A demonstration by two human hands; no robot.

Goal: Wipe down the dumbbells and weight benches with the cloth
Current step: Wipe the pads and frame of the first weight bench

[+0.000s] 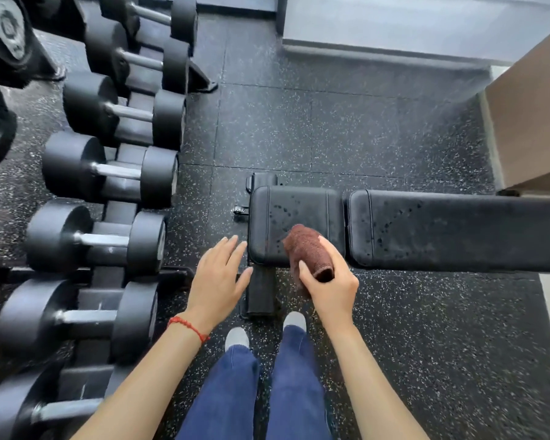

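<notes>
A black weight bench lies across the floor in front of me, with a short seat pad and a long back pad, both speckled with dark wet spots. My right hand grips a rolled brown cloth whose far end rests on the near right corner of the seat pad. My left hand hovers open, fingers spread, just left of the seat pad's near edge. Several black dumbbells with steel handles sit on a rack along the left.
The bench's black foot bar sticks out toward my grey shoes. Speckled rubber floor stretches beyond the bench. A tan box-like block stands at the right, and a grey step runs along the back.
</notes>
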